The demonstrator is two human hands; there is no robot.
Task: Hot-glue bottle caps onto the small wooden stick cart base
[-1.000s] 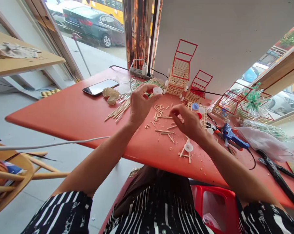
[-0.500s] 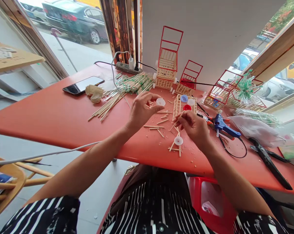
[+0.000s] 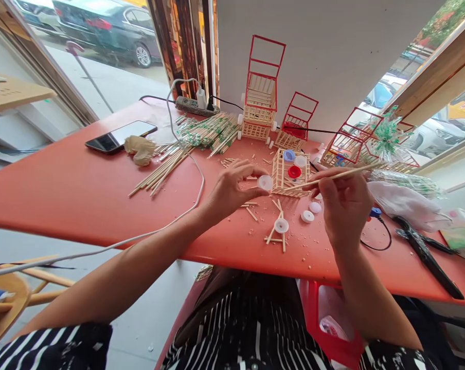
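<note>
Between the thumb and fingers of my left hand [image 3: 232, 187] is a translucent white bottle cap [image 3: 265, 183]. My right hand [image 3: 343, 205] pinches a thin wooden stick [image 3: 344, 174], which slants up to the right, its left end pointing toward the cap. Just beyond my hands stands a small stick crate [image 3: 278, 172] holding several caps, among them a red cap [image 3: 294, 171] and a blue cap [image 3: 289, 155]. Nearer to me, a white cap [image 3: 281, 225] rests on a little frame of sticks [image 3: 270, 236]. Two more white caps, including one cap [image 3: 307, 216], lie beside my right hand.
Stick carts with red handles, such as a tall cart [image 3: 260, 97], stand along the wall. A bundle of sticks [image 3: 213, 131], a phone [image 3: 120, 136] and a crumpled cloth [image 3: 140, 150] lie at left. A blue glue gun [image 3: 375, 212] is mostly hidden by my right hand; black cutters [image 3: 425, 257] lie at right.
My right hand has moved right and up, and its stick now shows at full length. My left hand has shifted slightly right and nearer with its cap. White caps have come into view.
</note>
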